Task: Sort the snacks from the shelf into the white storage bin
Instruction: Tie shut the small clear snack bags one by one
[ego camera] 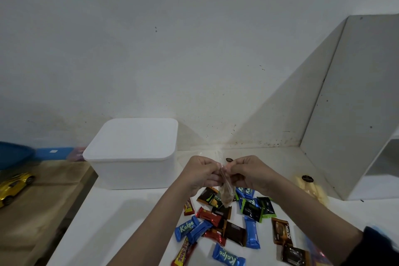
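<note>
A clear plastic packet [226,192] with brown snack inside hangs above the white shelf top. My left hand [201,171] and my right hand [248,171] both pinch its upper edge, one on each side. Below them lies a loose pile of wrapped snacks [228,224]: blue Kalpa bars, red bars, brown and green-edged black packets. The white storage bin [133,153] stands to the left of my hands with its lid on.
A second clear packet with a dark label [311,188] lies at the right, beside a white shelf panel [349,103]. A yellow toy car [13,185] sits on the wooden surface at far left, under a blue container [13,153]. The wall is close behind.
</note>
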`<state>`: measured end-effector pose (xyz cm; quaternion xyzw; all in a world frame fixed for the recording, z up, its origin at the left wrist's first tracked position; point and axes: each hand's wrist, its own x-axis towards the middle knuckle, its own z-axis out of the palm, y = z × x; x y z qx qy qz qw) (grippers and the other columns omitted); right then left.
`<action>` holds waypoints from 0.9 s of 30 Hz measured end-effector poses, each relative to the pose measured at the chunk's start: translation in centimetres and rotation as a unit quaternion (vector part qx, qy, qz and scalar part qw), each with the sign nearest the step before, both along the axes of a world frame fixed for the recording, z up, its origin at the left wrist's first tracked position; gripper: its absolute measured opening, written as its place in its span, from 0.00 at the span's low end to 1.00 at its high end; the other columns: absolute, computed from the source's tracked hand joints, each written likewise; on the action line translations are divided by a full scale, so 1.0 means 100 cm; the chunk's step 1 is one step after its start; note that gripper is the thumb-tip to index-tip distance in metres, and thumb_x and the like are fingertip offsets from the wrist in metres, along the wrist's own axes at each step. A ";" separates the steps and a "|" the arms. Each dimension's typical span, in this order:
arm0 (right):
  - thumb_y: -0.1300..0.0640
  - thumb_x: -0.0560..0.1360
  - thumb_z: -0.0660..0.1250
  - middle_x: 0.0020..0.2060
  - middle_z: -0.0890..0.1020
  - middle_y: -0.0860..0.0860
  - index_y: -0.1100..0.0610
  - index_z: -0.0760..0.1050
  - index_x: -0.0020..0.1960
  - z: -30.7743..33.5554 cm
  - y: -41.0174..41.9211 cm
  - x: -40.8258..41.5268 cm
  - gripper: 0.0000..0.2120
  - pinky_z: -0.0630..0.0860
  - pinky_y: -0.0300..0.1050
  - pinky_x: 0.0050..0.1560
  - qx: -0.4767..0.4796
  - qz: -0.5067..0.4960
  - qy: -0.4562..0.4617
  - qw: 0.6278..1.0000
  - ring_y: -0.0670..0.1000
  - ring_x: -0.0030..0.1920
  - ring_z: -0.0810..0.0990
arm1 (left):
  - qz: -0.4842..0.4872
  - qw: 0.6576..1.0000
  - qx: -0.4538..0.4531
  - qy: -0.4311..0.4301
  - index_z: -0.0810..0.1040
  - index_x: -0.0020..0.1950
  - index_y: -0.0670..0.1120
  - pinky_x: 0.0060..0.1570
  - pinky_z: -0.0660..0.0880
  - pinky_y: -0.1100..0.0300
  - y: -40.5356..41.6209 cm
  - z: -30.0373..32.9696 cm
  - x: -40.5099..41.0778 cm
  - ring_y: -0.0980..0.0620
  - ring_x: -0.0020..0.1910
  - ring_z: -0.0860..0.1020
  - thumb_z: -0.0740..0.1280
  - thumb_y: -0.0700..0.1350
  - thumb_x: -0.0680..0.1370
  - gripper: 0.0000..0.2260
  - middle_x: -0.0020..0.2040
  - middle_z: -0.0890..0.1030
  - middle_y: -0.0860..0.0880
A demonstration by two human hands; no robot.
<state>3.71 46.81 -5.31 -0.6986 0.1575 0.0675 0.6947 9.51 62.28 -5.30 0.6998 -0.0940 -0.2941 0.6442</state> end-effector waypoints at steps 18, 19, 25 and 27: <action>0.66 0.76 0.64 0.39 0.80 0.62 0.67 0.80 0.47 -0.030 0.001 -0.002 0.07 0.79 0.55 0.51 0.032 -0.076 -0.059 0.995 0.57 0.39 0.79 | 0.050 0.999 0.008 0.013 0.79 0.49 0.32 0.32 0.81 0.61 -0.013 -0.011 -0.001 0.49 0.32 0.84 0.64 0.36 0.77 0.07 0.37 0.83 0.40; 0.66 0.76 0.64 0.37 0.80 0.61 0.66 0.80 0.46 -0.034 0.001 -0.003 0.06 0.79 0.53 0.49 0.016 -0.105 -0.075 0.991 0.57 0.39 0.78 | 0.059 0.998 0.013 0.014 0.79 0.48 0.32 0.32 0.81 0.61 -0.017 -0.012 0.000 0.49 0.32 0.84 0.64 0.35 0.77 0.07 0.37 0.83 0.41; 0.55 0.79 0.62 0.48 0.82 0.48 0.48 0.76 0.51 -0.065 -0.017 -0.012 0.05 0.76 0.37 0.50 -0.108 -0.193 -0.203 0.954 0.45 0.50 0.80 | 0.122 0.992 -0.008 0.026 0.78 0.41 0.38 0.43 0.82 0.55 -0.043 -0.011 0.014 0.46 0.37 0.84 0.62 0.36 0.77 0.07 0.38 0.82 0.39; 0.41 0.74 0.60 0.55 0.78 0.45 0.46 0.71 0.59 -0.081 -0.026 -0.015 0.17 0.73 0.34 0.53 -0.112 -0.154 -0.202 0.961 0.40 0.56 0.77 | 0.129 0.991 -0.022 0.033 0.78 0.40 0.38 0.40 0.82 0.57 -0.052 -0.009 0.020 0.46 0.37 0.83 0.62 0.36 0.77 0.08 0.36 0.82 0.40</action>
